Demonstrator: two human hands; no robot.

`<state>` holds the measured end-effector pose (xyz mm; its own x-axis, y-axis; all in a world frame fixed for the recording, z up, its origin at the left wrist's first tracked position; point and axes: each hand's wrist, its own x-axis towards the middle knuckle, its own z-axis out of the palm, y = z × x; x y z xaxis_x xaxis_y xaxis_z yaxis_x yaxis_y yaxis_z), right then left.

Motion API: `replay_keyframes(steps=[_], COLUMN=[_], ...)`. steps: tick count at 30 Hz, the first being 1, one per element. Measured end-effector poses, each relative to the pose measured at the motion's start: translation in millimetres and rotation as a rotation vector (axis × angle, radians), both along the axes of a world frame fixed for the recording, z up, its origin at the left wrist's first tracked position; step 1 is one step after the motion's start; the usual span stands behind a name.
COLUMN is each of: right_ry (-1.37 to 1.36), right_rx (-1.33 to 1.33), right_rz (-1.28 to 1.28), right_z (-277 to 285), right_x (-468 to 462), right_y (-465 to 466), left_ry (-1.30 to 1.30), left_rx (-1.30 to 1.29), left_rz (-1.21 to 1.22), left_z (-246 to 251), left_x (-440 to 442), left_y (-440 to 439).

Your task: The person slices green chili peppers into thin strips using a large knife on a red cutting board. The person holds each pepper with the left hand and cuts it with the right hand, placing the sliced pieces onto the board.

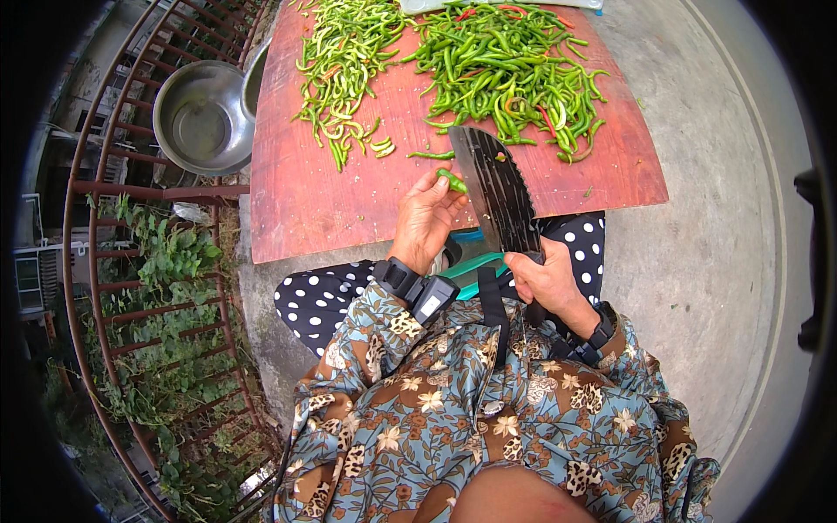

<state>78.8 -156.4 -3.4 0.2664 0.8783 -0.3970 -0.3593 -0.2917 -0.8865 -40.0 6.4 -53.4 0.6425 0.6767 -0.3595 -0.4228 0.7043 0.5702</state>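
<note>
My left hand [425, 219] pinches a green chili pepper [452, 181] between thumb and fingers, just left of the blade. In my right hand [546, 274] is the handle of a broad kitchen knife [497, 186], its dark blade pointing up and away from me, with a small pepper scrap stuck on it. Beyond the knife, a large pile of green chilies [497, 72] with a few red ones lies on the red wooden board [314, 209]. To its left spreads a second pile of paler, slit-looking chilies [350, 59]. One single chili [431, 155] lies near my left fingertips.
A steel basin [199, 118] stands left of the board, partly overlapping another metal vessel [252, 82]. A rusty metal railing [157, 194] with green vines runs along the left. At the board's far edge is a pale tray [444, 5]. Concrete floor [693, 196] extends on the right.
</note>
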Motion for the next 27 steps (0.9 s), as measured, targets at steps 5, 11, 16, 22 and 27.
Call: replay_keyframes(steps=[5, 11, 16, 22, 27], right_ry=[-0.001, 0.001, 0.005, -0.021, 0.004], right_rx=[0.000, 0.000, -0.016, -0.034, -0.013], right_rz=[-0.001, -0.016, -0.009, 0.007, 0.002], right_z=[-0.2, 0.3, 0.3, 0.5, 1.3], right_x=[-0.2, -0.4, 0.1, -0.3, -0.7], right_y=[0.0, -0.2, -0.7, 0.1, 1.0], left_ry=[-0.001, -0.008, 0.012, 0.019, 0.022], left_rx=[-0.035, -0.043, -0.048, -0.038, -0.039], left_rz=[0.032, 0.029, 0.041, 0.044, 0.053], left_z=[-1.1, -2.3, -2.0, -0.7, -1.6], left_x=[0.2, 1.8, 3.0, 1.9, 1.8], left_y=[-1.3, -1.7, -2.2, -2.3, -3.9])
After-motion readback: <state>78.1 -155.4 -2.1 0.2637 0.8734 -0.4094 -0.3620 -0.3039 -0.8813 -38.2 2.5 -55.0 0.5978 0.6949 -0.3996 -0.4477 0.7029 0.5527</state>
